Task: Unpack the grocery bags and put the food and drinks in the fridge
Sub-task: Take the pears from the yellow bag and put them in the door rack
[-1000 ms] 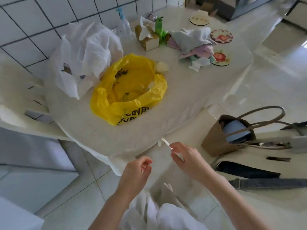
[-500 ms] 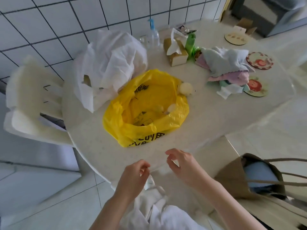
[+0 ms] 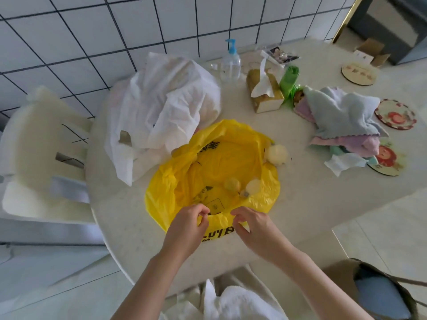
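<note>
Two hands are placed at the near rim of the yellow bag (image 3: 208, 167), which lies open near the near edge of the desk (image 3: 312, 192). The rim is pinched by the left hand (image 3: 187, 229) between curled fingers and thumb. The same rim is pinched by the right hand (image 3: 254, 229) just beside it, with a short strip of plastic between the two. Two pale round fruits (image 3: 242, 187) are seen inside the bag, and a third pale fruit (image 3: 276, 154) rests on its far rim. A white bag (image 3: 161, 107) is slumped against the far left side of the yellow bag, towards the wall edge of the desk. A pump bottle (image 3: 230, 63), a tissue box (image 3: 264, 92) and a green bottle (image 3: 288, 80) are set along the far edge. Folded cloths (image 3: 344, 118) are piled towards the right edge, touching two round coasters (image 3: 395, 114).
</note>
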The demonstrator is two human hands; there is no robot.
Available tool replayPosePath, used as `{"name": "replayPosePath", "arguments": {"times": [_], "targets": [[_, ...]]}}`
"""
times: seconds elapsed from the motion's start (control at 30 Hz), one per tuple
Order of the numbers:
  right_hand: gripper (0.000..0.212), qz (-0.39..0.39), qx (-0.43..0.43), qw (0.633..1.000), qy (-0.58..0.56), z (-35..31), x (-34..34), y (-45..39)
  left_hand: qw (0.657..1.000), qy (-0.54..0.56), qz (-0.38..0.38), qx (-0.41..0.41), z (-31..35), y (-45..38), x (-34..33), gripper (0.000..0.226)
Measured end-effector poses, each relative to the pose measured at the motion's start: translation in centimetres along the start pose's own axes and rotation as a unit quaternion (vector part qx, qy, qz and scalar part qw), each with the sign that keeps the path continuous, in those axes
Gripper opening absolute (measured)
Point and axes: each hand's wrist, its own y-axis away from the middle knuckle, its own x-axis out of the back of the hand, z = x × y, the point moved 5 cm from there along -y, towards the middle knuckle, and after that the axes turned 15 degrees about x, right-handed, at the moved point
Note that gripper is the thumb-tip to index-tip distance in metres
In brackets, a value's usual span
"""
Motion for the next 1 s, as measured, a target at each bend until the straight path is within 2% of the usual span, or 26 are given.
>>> {"name": "replayPosePath", "arguments": {"times": [0.33, 0.57, 0.7, 0.83, 0.9, 1.0], "targets": [[0.028, -0.041, 0.006, 0.999, 0.029, 5.3, 2.7, -5.6, 0.999, -0.016, 0.002, 0.031, 1.5, -3.3, -1.1, 0.022], [0.037, -0.083, 0.003, 0.994, 0.066, 6.5, 2.8, -10.6, 0.992, -0.130, -0.006, 0.005, 3.8, -11.1, -0.7, 0.032], [0.045, -0.116, -0.026, 0.990, 0.076, 7.5, 1.5, -12.5, 0.960, -0.279, -0.011, -0.030, 4.3, -15.7, -1.6, 0.046], [0.055, -0.142, -0.036, 0.984, 0.106, 8.3, 0.2, -12.9, 0.917, -0.395, 0.023, -0.061, 3.9, -18.9, -1.8, 0.051], [0.058, -0.152, -0.028, 0.981, 0.113, 8.4, -0.1, -12.7, 0.905, -0.423, 0.037, -0.037, 3.3, -20.0, -0.9, 0.045], [0.059, -0.158, -0.016, 0.980, 0.118, 8.9, -0.4, -12.3, 0.890, -0.455, 0.021, 0.016, 2.7, -20.6, 0.0, 0.048]]}}
